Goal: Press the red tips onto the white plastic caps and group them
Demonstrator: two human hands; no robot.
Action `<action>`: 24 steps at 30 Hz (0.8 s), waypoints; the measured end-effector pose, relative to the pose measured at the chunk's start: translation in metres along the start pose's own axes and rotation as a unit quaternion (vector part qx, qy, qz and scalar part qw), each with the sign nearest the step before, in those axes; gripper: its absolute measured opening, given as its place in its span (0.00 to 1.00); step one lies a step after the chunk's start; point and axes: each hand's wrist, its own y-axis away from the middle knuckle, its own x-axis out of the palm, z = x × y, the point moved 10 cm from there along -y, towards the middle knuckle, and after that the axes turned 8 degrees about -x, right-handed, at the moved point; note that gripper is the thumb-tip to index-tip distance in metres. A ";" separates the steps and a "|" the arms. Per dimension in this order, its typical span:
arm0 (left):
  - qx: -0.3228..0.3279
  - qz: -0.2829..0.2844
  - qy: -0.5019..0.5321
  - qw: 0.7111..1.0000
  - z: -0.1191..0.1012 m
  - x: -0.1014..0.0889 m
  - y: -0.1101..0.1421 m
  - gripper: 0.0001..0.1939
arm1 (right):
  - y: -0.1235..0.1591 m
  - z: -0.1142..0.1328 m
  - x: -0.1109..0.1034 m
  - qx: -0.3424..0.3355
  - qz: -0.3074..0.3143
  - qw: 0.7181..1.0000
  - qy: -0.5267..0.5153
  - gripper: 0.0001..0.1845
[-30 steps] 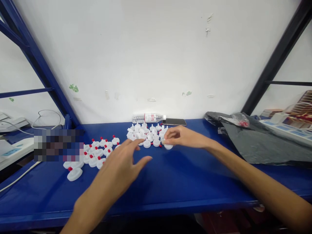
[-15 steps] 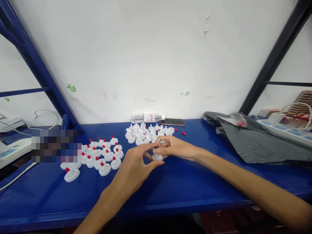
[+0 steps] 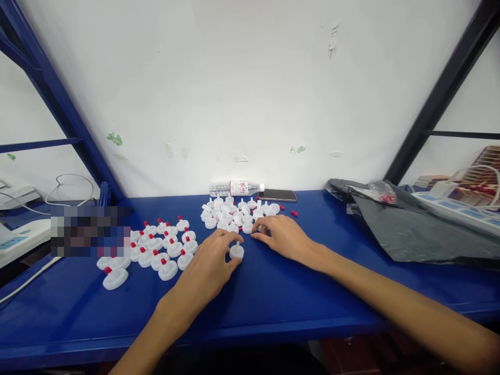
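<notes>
My left hand [image 3: 213, 258] holds a white plastic nozzle cap [image 3: 236, 252] between thumb and fingers, its thin spout pointing up with no red tip on it. Just right of it, my right hand [image 3: 283, 235] hovers low at the near edge of a pile of white nozzle caps [image 3: 224, 212], thumb and fingers a little apart and nothing visible between them. Left of my left hand stand several white caps with red tips [image 3: 167, 270] on their spouts. A few small red tips [image 3: 294, 213] lie right of the pile.
Behind the pile, a clear plastic bottle [image 3: 238, 188] lies against the wall beside a dark phone [image 3: 278, 195]. A grey plastic bag [image 3: 406, 229] covers the right of the blue table [image 3: 273, 307]. Power strips [image 3: 23, 237] and cables sit at the left.
My hands have moved apart. The left one has shifted left with the white nozzle cap, while the right one has let go of it and moved right, toward the pile's near edge.
</notes>
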 end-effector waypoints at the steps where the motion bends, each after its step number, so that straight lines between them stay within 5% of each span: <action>1: 0.001 0.002 0.001 1.000 0.000 0.001 0.000 0.17 | 0.000 0.001 0.001 -0.003 0.001 1.000 0.001 0.08; 6: 0.007 -0.004 -0.024 1.000 0.000 0.000 0.000 0.18 | 0.000 0.009 -0.005 -0.044 -0.009 0.998 -0.036 0.06; 13: 0.002 -0.033 -0.017 0.999 0.001 -0.001 -0.002 0.17 | 0.001 0.012 -0.022 -0.026 -0.048 0.965 -0.256 0.06; 24: 0.000 -0.048 -0.056 0.997 -0.004 -0.005 0.001 0.17 | -0.002 0.012 -0.002 0.018 0.017 0.926 -0.377 0.12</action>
